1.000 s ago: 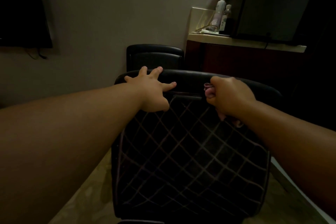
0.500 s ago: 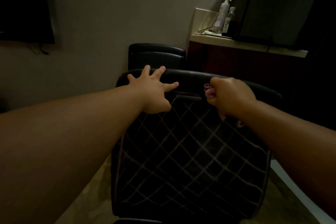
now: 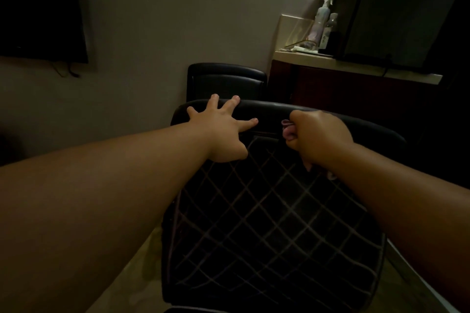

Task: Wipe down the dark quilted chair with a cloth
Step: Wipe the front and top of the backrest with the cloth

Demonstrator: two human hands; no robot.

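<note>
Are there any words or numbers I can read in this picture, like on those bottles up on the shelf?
No text can be read anywhere.
Spray bottle: pale patterned label, too blurred to read.
Small dark bottle: a light label, too small and dim to read.
Quilted chair: only stitched diamond lines, no words.
Cloth in the right hand: no print visible.

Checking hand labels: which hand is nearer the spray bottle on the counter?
Right. The right hand, gripping the cloth, is on the chair top below the spray bottle; the left hand rests farther left.
</note>
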